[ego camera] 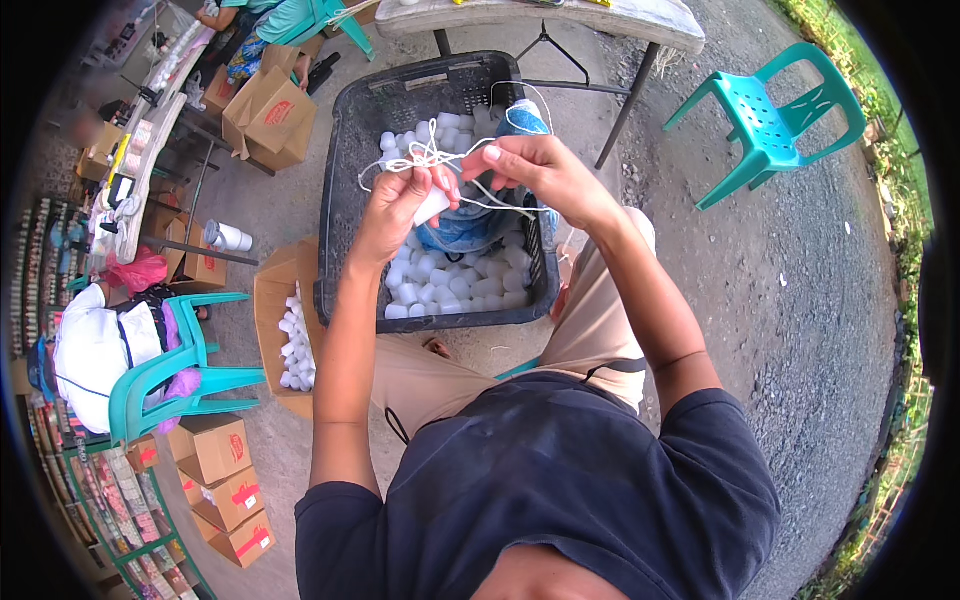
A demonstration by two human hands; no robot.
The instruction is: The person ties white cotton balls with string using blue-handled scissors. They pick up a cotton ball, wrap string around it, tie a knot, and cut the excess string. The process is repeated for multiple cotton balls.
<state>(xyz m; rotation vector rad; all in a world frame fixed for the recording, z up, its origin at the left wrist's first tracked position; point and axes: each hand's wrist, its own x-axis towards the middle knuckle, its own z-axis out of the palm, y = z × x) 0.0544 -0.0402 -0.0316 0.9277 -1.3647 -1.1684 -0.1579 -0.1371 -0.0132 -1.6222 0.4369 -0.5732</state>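
Above a black plastic crate [352,304], my left hand [401,199] grips a white cylindrical piece [430,205] and a looped bundle of white cord [429,156]. Just to its right, my right hand [536,169] has its thumb and index finger close together beside the cord; whether they pinch a strand is unclear. Strands run from the bundle past the right hand. Inside the crate lie several small white cylinders [457,285] around a blue patterned cloth or bag [465,229], which my hands partly hide.
A cardboard box [285,262] of white pieces stands left of the crate. Beyond the crate is a folding table [540,19]. A teal plastic chair [772,112] stands at right. At left are a person in white [105,352] on another chair, stacked cartons [225,487] and a tumbler [229,236].
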